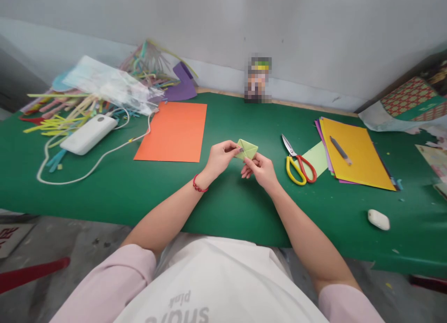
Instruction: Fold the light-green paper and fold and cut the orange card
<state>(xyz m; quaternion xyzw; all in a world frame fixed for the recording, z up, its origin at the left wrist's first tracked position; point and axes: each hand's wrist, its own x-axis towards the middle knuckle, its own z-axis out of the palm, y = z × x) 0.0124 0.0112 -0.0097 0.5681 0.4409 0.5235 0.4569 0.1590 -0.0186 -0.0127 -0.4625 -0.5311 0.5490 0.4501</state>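
Between my two hands is a small piece of light green folded paper (248,149), with crease lines crossing its face. My left hand (223,156) pinches its left edge between thumb and fingers. At the lower right corner, my right hand (260,169) grips it with the thumb on top and the other fingers curled below. The paper is held a little above the green table (226,206). Right of my hands lie scissors (296,162) with one yellow and one red handle, blades apart.
An orange sheet (174,132) lies to the left. Behind it are a white power bank (89,134) with a cable, paper strips (73,106) and a plastic bag (111,83). Rightward are stacked coloured sheets (363,160), a grey pen (340,150) and a white earphone case (378,219).
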